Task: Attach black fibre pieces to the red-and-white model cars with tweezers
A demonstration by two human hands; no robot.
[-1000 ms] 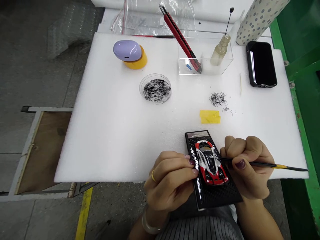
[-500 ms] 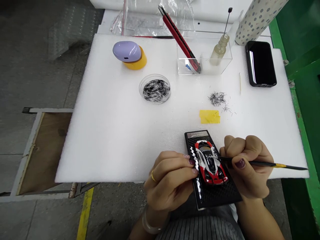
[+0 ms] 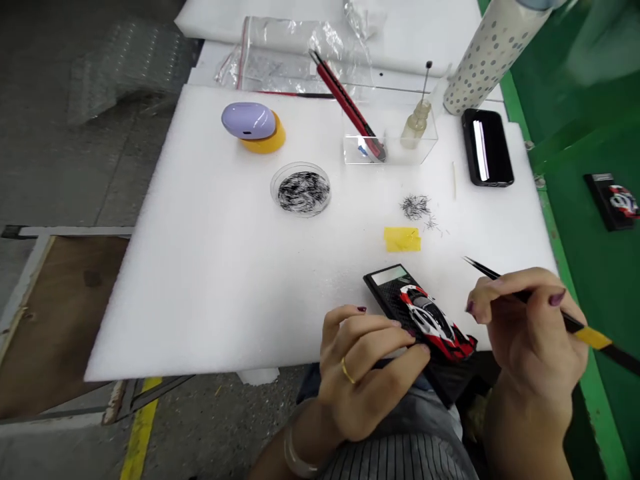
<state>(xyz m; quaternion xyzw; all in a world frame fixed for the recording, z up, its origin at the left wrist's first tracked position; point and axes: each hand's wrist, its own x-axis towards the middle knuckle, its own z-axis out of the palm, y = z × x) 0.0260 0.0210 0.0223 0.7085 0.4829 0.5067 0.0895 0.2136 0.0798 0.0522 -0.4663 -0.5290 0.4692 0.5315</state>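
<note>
A small red, white and black model car sits on a black base plate at the near edge of the white foam sheet. My left hand grips the plate's near left side, fingers curled round it. My right hand pinches thin black tweezers with a yellow band; their tip points up and left, lifted clear of the car. A loose heap of fine black pins and a piece of yellow tape lie just beyond the car.
A round clear dish of black pins, a purple and yellow case, a clear box holding a red knife and a small bottle, a black phone and a dotted cylinder stand further back. Another boxed car lies on the green surface, right.
My right hand pulled the tweezers off the car and out to the right. The base plate has turned so the car points up-left. My view swung right and down.
</note>
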